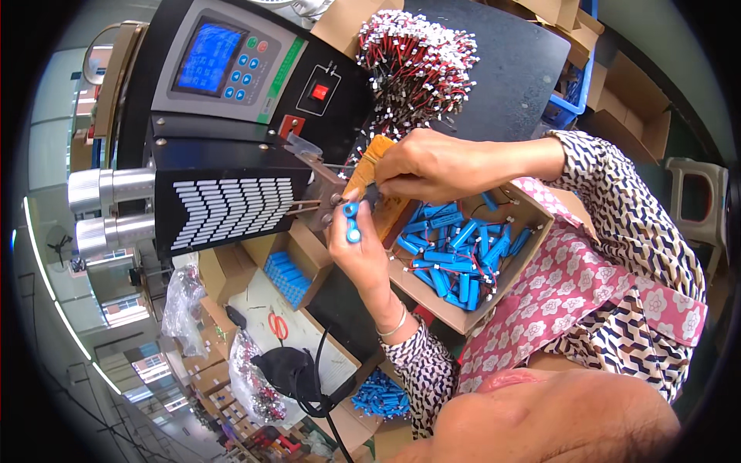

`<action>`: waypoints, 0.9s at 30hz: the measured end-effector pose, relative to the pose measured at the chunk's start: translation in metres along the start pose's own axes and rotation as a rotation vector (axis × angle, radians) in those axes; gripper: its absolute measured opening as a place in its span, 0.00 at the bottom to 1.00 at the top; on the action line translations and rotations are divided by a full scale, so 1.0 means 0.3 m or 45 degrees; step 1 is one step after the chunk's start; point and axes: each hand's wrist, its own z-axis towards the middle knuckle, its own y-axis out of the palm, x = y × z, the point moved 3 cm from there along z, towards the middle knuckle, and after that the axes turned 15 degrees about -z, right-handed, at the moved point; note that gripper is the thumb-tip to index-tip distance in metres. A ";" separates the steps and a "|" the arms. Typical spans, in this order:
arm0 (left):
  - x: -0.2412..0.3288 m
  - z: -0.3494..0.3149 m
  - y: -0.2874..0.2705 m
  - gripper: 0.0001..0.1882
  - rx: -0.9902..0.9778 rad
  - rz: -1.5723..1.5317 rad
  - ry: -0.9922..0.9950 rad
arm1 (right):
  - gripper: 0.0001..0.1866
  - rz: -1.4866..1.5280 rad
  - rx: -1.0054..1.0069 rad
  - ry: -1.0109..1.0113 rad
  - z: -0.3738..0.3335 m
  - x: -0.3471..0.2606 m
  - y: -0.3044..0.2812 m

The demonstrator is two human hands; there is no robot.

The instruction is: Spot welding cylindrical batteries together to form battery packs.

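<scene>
My left hand (356,255), with a bangle at its wrist, is closed around blue cylindrical battery cells (353,234); two round ends show between the fingers. The cells are close to the copper electrode rods (307,205) of a black spot welder (224,143). Just above and to the right, my right hand (421,166) bends down with its fingers pinched beside a yellow-orange block (369,163). What those fingertips hold is hidden; a small dark piece shows under them. A cardboard box (532,258) of blue batteries with wires sits next to both hands.
Red and black wires with white connectors (417,62) lie heaped on the dark table (513,69). Below the welder stands a small box of neatly stacked blue cells (287,279). Red-handled scissors (278,326), a black cloth item (297,370) and another pile of blue cells (382,393) are lower down.
</scene>
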 end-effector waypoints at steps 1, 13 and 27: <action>-0.007 0.014 0.011 0.09 -0.031 0.013 -0.008 | 0.10 0.054 0.033 -0.006 0.014 -0.005 0.003; -0.026 0.020 0.033 0.07 -0.070 -0.121 0.034 | 0.12 0.200 -0.078 0.153 0.090 0.032 0.085; -0.048 0.028 0.032 0.07 -0.103 0.088 0.091 | 0.11 -0.146 -0.033 0.016 0.075 0.017 0.022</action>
